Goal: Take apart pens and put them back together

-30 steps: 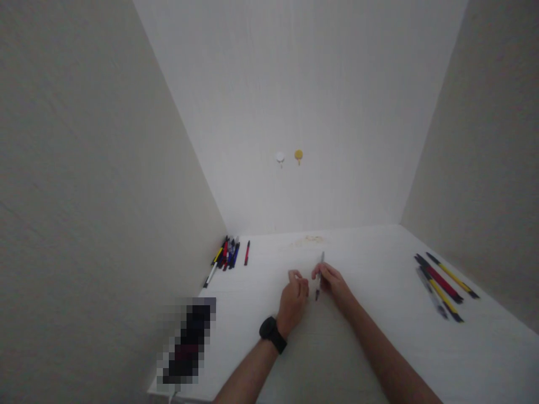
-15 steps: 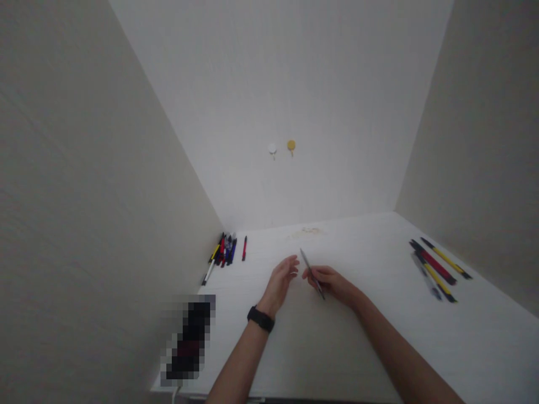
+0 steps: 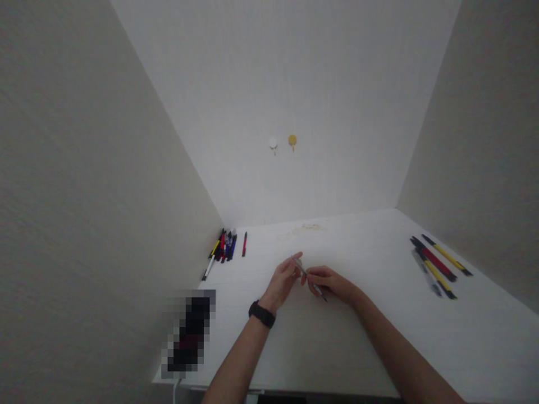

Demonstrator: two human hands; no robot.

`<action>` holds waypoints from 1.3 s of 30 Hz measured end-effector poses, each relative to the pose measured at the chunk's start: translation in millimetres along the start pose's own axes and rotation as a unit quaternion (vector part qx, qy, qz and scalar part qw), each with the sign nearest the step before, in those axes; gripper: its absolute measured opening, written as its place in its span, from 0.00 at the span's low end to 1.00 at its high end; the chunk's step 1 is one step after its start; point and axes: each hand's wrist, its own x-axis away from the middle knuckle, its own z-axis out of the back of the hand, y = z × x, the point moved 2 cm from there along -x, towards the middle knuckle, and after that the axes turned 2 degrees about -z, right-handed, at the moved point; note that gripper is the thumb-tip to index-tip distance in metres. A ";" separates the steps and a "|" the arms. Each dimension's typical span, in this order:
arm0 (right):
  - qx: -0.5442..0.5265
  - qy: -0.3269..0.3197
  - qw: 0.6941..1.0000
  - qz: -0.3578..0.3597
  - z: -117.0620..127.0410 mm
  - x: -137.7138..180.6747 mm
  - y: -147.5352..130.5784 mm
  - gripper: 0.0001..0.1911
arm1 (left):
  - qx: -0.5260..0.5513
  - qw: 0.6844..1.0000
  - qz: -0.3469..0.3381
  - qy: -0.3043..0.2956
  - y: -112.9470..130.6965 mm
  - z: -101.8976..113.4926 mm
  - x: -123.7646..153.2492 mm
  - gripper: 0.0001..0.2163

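Observation:
A slim grey pen (image 3: 298, 266) slants between my two hands above the white table. My right hand (image 3: 330, 282) pinches it around the lower half, with the dark end poking out below the fingers. At the upper end, the fingers of my left hand (image 3: 283, 282) close around the pen. A black band circles my left wrist. The fingertips partly cover the pen's middle.
Several pens (image 3: 225, 247) lie bunched by the left wall, with a single red pen (image 3: 245, 244) beside them. To the right lie yellow pens (image 3: 448, 257), a red pen (image 3: 438, 264) and a clear pen (image 3: 428, 275). A pixelated dark object (image 3: 189, 334) rests at the front left.
My left hand has come onto the pen's upper end and its fingers have closed there. My right hand keeps hold of the pen. The view has shifted slightly.

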 end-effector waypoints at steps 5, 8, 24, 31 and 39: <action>-0.027 -0.014 0.999 -0.011 0.4 2.0 -2.7 0.20 | 0.006 1.000 -0.017 -0.012 -0.4 1.2 0.5 0.17; -0.012 -0.017 1.000 -0.007 0.7 2.5 -3.5 0.20 | -0.018 0.999 -0.021 -0.024 0.7 1.2 1.9 0.16; 0.040 -0.032 0.999 -0.007 4.3 -2.9 5.6 0.19 | -0.132 0.989 -0.038 0.054 0.9 8.4 1.2 0.18; 0.035 -0.014 0.999 0.001 5.5 -2.3 5.3 0.20 | -0.091 0.995 -0.038 0.029 2.1 4.2 1.3 0.19; 0.012 -0.040 0.999 0.003 3.7 0.0 3.5 0.21 | -0.041 0.998 -0.041 0.016 0.2 3.7 1.8 0.20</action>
